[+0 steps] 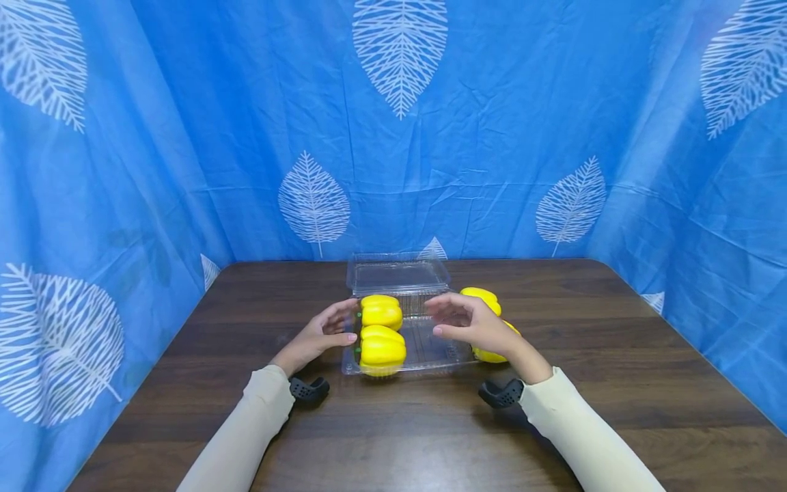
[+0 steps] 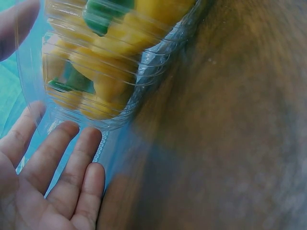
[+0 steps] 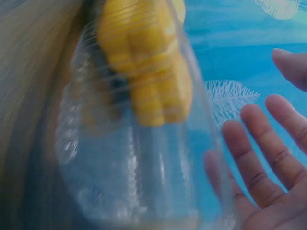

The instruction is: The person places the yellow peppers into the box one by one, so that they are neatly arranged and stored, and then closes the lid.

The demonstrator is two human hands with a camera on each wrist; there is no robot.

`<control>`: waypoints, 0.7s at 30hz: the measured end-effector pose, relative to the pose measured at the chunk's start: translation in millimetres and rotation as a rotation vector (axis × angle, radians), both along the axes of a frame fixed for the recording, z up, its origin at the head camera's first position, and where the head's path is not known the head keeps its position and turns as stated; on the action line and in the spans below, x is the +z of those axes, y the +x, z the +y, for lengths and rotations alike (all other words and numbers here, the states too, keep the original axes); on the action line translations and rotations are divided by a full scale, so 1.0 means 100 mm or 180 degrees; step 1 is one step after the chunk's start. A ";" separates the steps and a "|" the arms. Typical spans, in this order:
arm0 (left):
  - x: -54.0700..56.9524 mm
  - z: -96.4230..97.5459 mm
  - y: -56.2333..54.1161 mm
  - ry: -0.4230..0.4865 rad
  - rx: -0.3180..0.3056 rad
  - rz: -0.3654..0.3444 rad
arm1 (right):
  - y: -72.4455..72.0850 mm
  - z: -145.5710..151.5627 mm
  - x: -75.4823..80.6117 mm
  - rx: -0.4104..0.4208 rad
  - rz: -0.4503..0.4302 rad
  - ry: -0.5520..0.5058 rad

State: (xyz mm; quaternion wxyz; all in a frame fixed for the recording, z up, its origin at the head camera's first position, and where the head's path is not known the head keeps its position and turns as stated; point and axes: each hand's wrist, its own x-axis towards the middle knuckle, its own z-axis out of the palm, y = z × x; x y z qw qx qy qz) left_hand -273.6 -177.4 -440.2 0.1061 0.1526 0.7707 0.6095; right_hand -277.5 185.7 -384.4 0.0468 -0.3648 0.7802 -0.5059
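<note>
I've got left hand (image 1: 322, 333) and right hand (image 1: 478, 325) spread, fingers loose, around clear ribbed plastic container (image 1: 424, 347), lid (image 1: 398, 275) up. Inside, left half: two glossy yellow peppers (image 1: 381, 347), green stems leftward. Two more peppers (image 1: 482, 298) just right, on brown table (image 1: 399, 430).

1. Curtain (image 1: 492, 137): blue, printed with white leaves (image 1: 401, 55), one at twelve o'clock.
2. Peppers (image 1: 382, 350): yellow, with green stems (image 2: 98, 19).
3. Container (image 1: 424, 342): clear, colourless.
4. Tabletop (image 1: 393, 437), six o'clock: dark brown, wood-grained.
5. Sleeves (image 1: 246, 420), seven and four o'clock: cream.
6. Wristbands (image 1: 309, 389): black.
</note>
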 end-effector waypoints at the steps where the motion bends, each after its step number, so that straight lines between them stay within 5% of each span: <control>1: 0.00 0.00 0.00 0.0001 0.0000 -0.0006 | 0.01 0.03 -0.01 -0.0020 0.0059 -0.0002; 10: 0.00 0.01 0.00 0.0003 0.0002 -0.0032 | 0.10 0.19 -0.01 -0.0115 0.0412 0.0101; 21: 0.00 0.01 0.00 -0.0007 0.0023 -0.0043 | 0.10 0.29 -0.03 -0.0121 0.0419 0.0029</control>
